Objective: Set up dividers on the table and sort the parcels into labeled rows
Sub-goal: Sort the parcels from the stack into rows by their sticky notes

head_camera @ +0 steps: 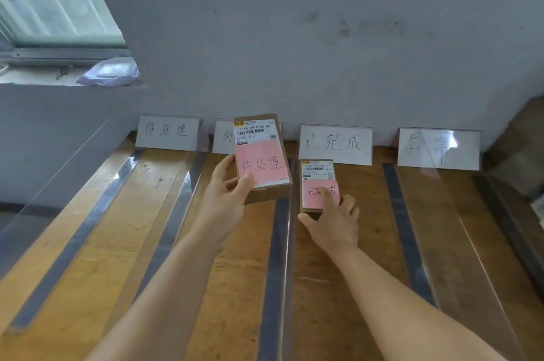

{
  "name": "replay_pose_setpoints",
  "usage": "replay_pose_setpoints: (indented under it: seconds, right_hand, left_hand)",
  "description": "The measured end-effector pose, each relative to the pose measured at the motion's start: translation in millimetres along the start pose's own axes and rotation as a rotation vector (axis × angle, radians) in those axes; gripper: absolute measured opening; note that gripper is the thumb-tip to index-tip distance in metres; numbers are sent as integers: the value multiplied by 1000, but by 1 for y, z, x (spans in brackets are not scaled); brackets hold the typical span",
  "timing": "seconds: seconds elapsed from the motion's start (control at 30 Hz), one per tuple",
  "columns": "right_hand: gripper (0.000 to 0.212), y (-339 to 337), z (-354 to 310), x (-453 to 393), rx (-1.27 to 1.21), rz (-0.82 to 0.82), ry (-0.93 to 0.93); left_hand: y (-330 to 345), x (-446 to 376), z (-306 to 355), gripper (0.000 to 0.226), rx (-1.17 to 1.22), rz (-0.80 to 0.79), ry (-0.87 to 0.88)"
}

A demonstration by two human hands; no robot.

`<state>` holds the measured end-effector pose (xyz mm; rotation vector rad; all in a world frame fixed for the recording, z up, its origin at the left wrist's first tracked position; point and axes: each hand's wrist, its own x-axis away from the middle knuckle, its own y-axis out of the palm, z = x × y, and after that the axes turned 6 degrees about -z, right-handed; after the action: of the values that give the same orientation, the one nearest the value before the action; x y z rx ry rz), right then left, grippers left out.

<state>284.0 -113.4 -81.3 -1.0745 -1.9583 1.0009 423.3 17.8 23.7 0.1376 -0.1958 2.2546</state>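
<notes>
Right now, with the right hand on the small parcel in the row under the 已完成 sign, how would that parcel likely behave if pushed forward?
The small parcel lies flat on the wooden table, so it would probably slide, not tip or roll. Its cardboard looks stiff. The right hand covers its near end, so it seems light; the pink note might lift.

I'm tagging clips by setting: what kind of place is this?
Probably a small parcel-sorting station: a wooden table split into rows by clear plastic dividers, white handwritten row signs against the wall, and brown cardboard parcels with barcode labels.
</notes>
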Motion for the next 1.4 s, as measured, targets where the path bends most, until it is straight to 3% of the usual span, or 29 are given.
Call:
replay_pose_setpoints:
  seconds: [0.07,0.17,0.27,0.47,0.67,0.87,1.07,1.4]
  right_hand:
    - [78,-8,-2,0,-24,6,-12]
    - [65,-30,-16,6,-151,145,-74]
    - [54,-58,-44,23,-311,268,-295]
    - [52,-76,-113,64,-383,129,-618]
    - [54,-57,-174,87,-480,29,-677]
    - [54,-13,-256,101,-483,-62,-643]
    - [57,50,-329,102,-398,-186,-479]
    - [60,132,-378,54,-231,-320,-198]
  left_hand:
    - [-2,-1,-1,52,3,-1,-1]
    - [-5,-1,1,52,2,-8,7]
    - [-11,0,5,52,0,7,10]
    - [-33,13,18,39,46,26,67]
    - [-97,12,33,23,97,65,138]
    - [-182,2,26,23,102,127,135]
    - [-262,-24,-6,20,-27,151,22]
    - [-305,-92,-67,30,-308,115,-145]
